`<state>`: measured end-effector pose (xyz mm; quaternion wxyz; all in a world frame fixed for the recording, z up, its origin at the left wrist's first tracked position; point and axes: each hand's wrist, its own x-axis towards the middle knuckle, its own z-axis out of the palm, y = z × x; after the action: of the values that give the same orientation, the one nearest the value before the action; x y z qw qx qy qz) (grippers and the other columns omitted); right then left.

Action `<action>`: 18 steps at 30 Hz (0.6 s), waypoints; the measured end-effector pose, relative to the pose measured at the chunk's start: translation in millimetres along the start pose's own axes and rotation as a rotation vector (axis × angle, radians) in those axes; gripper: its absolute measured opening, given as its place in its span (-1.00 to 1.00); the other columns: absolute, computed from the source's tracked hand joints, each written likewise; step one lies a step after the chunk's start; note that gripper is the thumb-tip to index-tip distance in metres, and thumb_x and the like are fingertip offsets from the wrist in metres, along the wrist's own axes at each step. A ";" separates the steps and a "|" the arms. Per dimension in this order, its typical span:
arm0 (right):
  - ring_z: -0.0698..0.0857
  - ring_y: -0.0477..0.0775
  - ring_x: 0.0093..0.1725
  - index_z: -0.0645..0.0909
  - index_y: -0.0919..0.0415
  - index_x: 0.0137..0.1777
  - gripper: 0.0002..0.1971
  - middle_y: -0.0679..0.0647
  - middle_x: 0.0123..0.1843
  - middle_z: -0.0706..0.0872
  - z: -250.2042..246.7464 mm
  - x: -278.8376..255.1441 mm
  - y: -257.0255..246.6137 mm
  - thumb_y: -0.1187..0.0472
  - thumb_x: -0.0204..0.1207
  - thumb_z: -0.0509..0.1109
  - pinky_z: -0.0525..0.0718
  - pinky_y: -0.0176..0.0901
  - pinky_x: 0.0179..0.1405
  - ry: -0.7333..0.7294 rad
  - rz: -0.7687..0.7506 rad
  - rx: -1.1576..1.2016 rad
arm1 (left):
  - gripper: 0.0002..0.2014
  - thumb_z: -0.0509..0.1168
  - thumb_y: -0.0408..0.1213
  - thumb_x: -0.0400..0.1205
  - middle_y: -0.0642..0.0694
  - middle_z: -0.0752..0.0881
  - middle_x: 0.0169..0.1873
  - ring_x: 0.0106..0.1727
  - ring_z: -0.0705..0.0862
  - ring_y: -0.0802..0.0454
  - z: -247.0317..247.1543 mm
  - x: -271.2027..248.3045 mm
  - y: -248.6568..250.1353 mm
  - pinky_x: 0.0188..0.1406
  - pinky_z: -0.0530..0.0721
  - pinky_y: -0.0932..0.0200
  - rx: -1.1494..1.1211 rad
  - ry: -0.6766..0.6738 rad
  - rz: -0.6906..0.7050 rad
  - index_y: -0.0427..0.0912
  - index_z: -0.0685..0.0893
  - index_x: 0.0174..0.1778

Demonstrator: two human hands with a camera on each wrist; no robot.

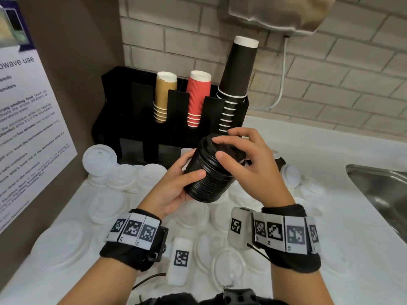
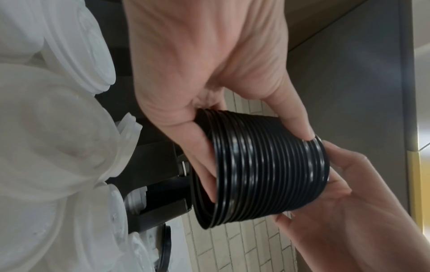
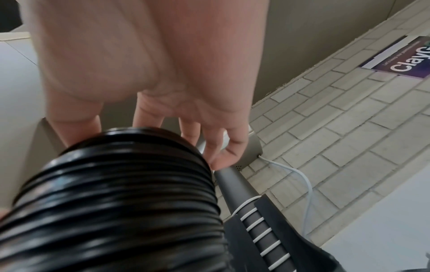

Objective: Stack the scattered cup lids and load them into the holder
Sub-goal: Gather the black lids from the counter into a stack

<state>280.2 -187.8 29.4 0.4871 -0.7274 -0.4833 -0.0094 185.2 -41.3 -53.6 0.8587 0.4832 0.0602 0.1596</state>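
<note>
A tall stack of black cup lids [image 1: 211, 172] [image 2: 267, 165] [image 3: 121, 198] is held tilted above the counter, in front of the black holder [image 1: 123, 111]. My left hand [image 1: 176, 186] [image 2: 209, 77] grips the stack's lower end, thumb on its side and fingers beneath. My right hand [image 1: 244, 159] [image 3: 149, 77] grips the upper end, with fingers curled over the top lid and the thumb on the side. Several white lids [image 1: 123, 175] lie scattered over the white counter [image 1: 330, 216].
The holder stands against the brick wall with stacks of tan cups [image 1: 164, 95], red cups [image 1: 197, 95] and black cups [image 1: 236, 80]. A steel sink [image 1: 383, 190] lies at the right. A panel with a notice [image 1: 28, 119] bounds the left. A white cable [image 1: 283, 80] hangs behind.
</note>
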 end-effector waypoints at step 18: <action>0.60 -0.16 0.05 0.61 -0.14 0.16 -0.80 -0.06 0.20 0.63 -54.0 47.9 74.3 -0.07 0.58 0.31 0.55 -0.27 0.01 0.134 0.376 0.018 | -0.49 0.43 -0.29 0.45 -0.03 0.79 0.15 0.18 0.77 0.00 -9.0 14.5 -3.9 -0.11 0.77 0.09 -0.125 0.091 0.054 0.03 0.59 0.35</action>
<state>383.3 -197.7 29.0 0.5177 -0.7982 -0.3057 0.0376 197.4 -31.0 -60.9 0.8790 0.4223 0.0760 0.2079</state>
